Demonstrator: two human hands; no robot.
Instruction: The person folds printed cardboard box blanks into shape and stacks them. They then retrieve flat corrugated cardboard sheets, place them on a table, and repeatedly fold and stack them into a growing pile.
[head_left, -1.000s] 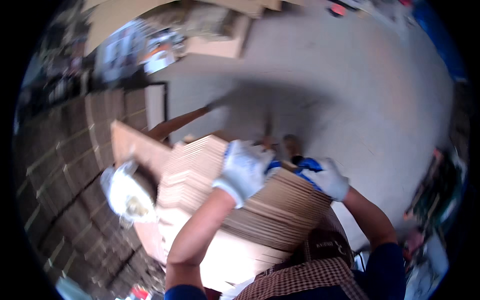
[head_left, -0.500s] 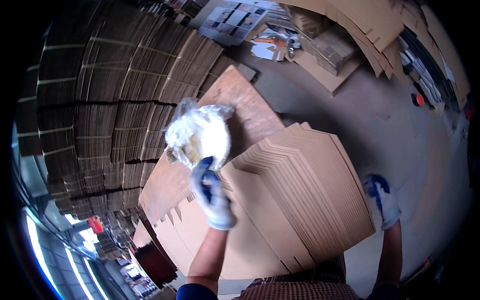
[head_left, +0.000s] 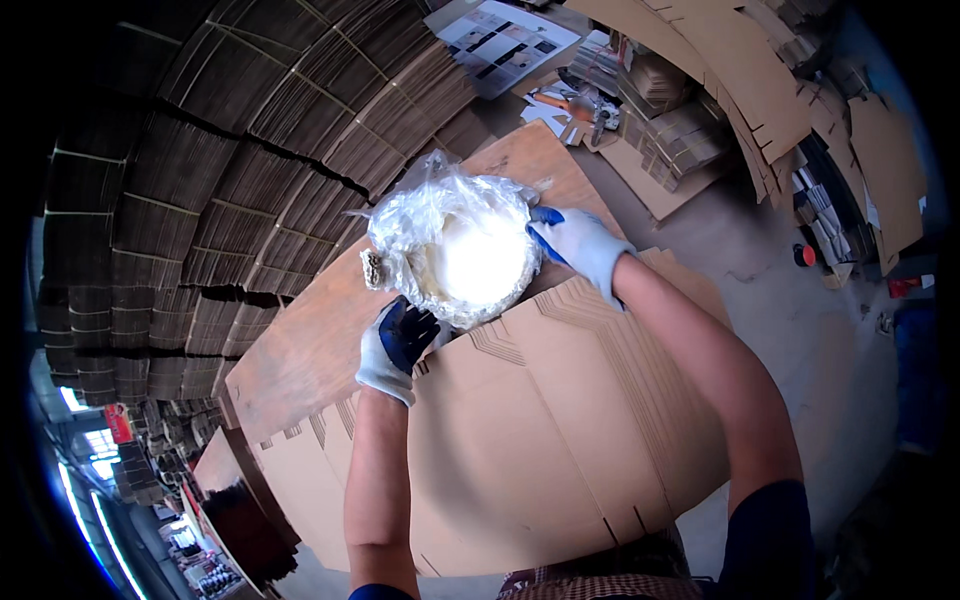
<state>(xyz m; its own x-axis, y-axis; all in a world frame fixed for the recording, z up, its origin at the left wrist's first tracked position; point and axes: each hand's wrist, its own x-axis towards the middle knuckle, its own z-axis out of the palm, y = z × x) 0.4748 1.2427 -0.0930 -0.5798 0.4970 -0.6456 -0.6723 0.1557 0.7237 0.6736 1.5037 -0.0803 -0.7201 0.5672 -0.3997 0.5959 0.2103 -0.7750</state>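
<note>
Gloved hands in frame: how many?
2. The left hand is near the lower-left side of the plastic-wrapped round container; the right hand is at its right edge. No other hands show, and neither is hidden.

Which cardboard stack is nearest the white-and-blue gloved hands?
The fanned stack of flat tan cardboard sheets on the brown wooden table, by the left hand and right hand; strapped brown cardboard bundles and upper-right tan sheets lie beyond it.

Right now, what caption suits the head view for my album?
Gloved left hand and right hand at a plastic-wrapped round container on a wooden board, beside overlapping cardboard sheets.
</note>
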